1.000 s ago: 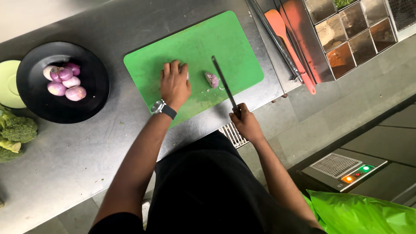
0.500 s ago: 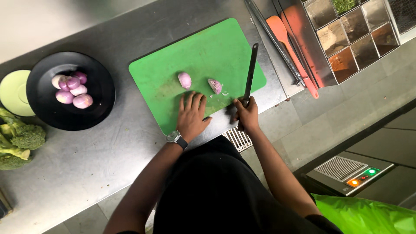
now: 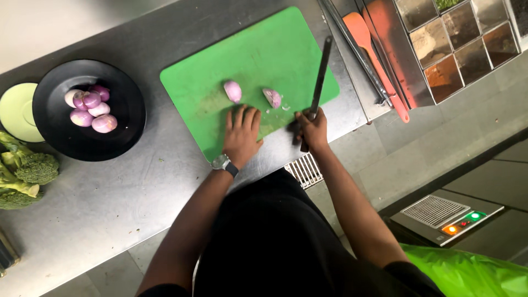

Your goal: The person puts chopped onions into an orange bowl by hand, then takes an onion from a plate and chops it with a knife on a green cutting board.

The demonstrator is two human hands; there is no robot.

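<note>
Here, in the head view, the work reads as a pause between cuts on the green cutting board (image 3: 258,60). The left hand (image 3: 241,136) lies flat with fingers spread on the board's near edge, holding nothing; a peeled shallot (image 3: 233,91) sits just beyond its fingertips. The right hand (image 3: 311,129) is closed around the handle of a knife (image 3: 319,77), whose blade lies over the board's right side, pointing away from the person. A cut shallot piece (image 3: 273,98) rests between the whole shallot and the blade, with small scraps beside it.

Judging from this, the next move calls for steadying one shallot with the left hand and bringing the blade over it.

Left of the board stands a black plate (image 3: 118,129) of more shallots (image 3: 91,107); further left are a pale green saucer (image 3: 19,113) and broccoli (image 3: 25,170). Right of the board lie an orange spatula (image 3: 374,52) and a tray of spice compartments (image 3: 465,41). Nothing blocks the board.
</note>
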